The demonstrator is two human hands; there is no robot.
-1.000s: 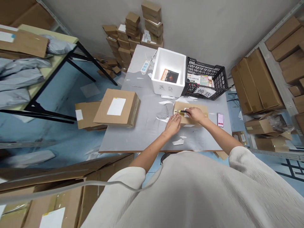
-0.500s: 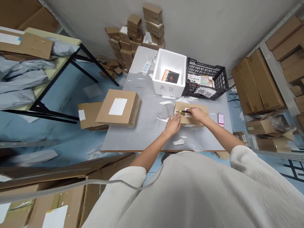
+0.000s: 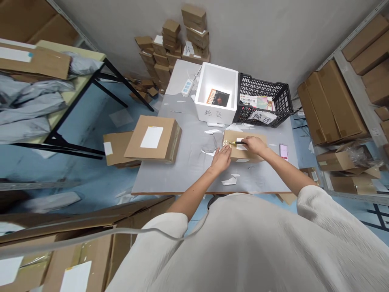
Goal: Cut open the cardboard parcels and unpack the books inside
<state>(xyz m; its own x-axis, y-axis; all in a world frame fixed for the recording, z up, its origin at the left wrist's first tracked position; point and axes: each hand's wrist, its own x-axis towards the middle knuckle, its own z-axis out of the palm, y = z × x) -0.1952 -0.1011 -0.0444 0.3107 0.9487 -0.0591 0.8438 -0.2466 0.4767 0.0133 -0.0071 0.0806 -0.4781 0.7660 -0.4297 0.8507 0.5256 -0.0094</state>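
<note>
A small cardboard box [image 3: 255, 139] with white labels lies on the grey table in front of me. My right hand [image 3: 254, 145] is closed around a box cutter [image 3: 236, 142] with a black and yellow handle. Its tip is at the shiny tape on the left end of the box top. My left hand [image 3: 222, 157] rests at the box's near left corner, fingers stretched out against the cardboard and tape. Whether the blade is in the tape is too small to tell.
Behind the box stand a white foam bin [image 3: 216, 115] and a black plastic crate [image 3: 281, 101], both with printed matter inside. A larger carton [image 3: 153, 140] sits at the table's left edge. A phone [image 3: 283, 152] lies right, paper scraps [image 3: 229, 181] nearer me. Shelving flanks the right side.
My right hand has shifted slightly right, drawing the box cutter's tip a little along the box top. My left hand has stayed at the box's left end.
</note>
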